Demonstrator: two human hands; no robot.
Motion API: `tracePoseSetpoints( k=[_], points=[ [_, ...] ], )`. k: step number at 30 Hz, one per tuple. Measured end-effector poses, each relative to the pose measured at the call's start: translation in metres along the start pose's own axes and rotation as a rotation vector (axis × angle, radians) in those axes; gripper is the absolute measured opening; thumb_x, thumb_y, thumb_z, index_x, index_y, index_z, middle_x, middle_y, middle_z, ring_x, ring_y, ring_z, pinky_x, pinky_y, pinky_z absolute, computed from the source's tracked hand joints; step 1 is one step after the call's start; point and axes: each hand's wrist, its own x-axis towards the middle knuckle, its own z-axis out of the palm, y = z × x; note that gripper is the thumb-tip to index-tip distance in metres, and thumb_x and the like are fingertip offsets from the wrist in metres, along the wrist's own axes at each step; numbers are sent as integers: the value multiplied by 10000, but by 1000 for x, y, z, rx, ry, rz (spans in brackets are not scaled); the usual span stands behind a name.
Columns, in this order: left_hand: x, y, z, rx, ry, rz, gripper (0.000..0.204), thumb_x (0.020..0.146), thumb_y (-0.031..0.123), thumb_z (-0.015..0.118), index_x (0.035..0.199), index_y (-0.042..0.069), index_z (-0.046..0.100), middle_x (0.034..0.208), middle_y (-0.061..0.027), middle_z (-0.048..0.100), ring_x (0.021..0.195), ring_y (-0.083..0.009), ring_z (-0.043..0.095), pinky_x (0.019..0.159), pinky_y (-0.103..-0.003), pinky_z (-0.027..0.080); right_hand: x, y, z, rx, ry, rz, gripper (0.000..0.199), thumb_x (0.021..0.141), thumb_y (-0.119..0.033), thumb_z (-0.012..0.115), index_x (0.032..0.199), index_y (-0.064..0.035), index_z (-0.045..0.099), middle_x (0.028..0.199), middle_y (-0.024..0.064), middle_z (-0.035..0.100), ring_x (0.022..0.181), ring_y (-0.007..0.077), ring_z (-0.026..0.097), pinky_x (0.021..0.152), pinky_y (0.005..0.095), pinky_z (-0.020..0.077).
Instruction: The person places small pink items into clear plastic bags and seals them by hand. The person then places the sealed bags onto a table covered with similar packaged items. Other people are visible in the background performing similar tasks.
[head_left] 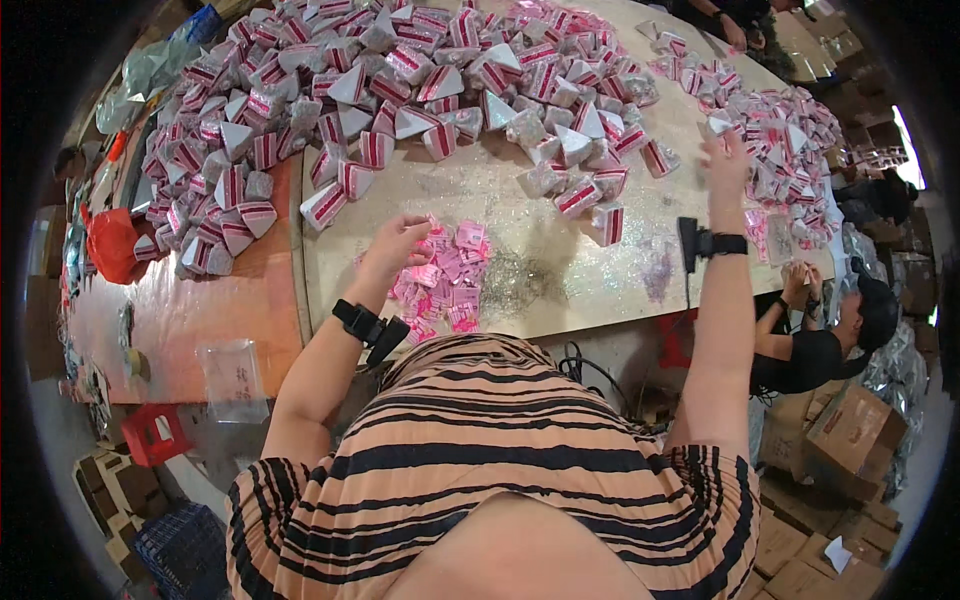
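Note:
My left hand is over the left edge of a pile of small pink printed packets, near the table's front edge. Its fingers are loosely stretched out and I see nothing held in them. My right hand reaches far out to the right, fingers apart, close to a silvery wrapped wedge at the edge of the right-hand heap. Whether the fingertips touch that wedge is hard to make out. Many triangular wedges, with pink and white striped sides and clear wrapping, lie heaped across the far side of the table.
The pale tabletop meets an orange board on the left, with a clear plastic tray on its edge. Another heap of wedges lies at the right, where a co-worker sits. Cardboard boxes stand behind.

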Motion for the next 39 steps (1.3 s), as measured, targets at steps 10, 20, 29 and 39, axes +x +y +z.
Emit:
tracePoseSetpoints(
  k=[10, 20, 29, 39],
  points=[
    [7, -14, 6, 361, -34, 218, 321, 807, 223, 636, 1021, -13, 593, 848, -82, 607, 663, -128, 573, 583, -257, 482, -204, 67, 116, -438, -953, -222, 131, 752, -67, 566, 839, -20, 652, 854, 157, 636, 710, 293, 627, 623, 366, 494],
    [-7, -15, 13, 460, -28, 247, 307, 787, 229, 652, 956, -24, 608, 810, -80, 611, 715, -136, 560, 642, -269, 458, -213, 94, 154, -808, -961, -474, 98, 683, -110, 589, 716, -27, 629, 794, 169, 587, 782, 358, 593, 698, 412, 489],
    [19, -13, 33, 639, 23, 475, 273, 781, 233, 620, 911, -4, 654, 775, -157, 644, 692, -225, 607, 641, -333, 471, -193, 39, 134, -427, -846, -454, 85, 650, -82, 637, 659, -34, 567, 755, 123, 567, 708, 305, 578, 625, 382, 467],
    [37, 10, 61, 598, -17, 447, 197, 749, 179, 612, 786, 1, 687, 625, -158, 625, 548, -232, 606, 538, -344, 473, -201, -27, 166, -123, -749, -512, 121, 671, -52, 662, 746, -35, 568, 752, 107, 556, 632, 267, 563, 552, 338, 454]
  ],
)
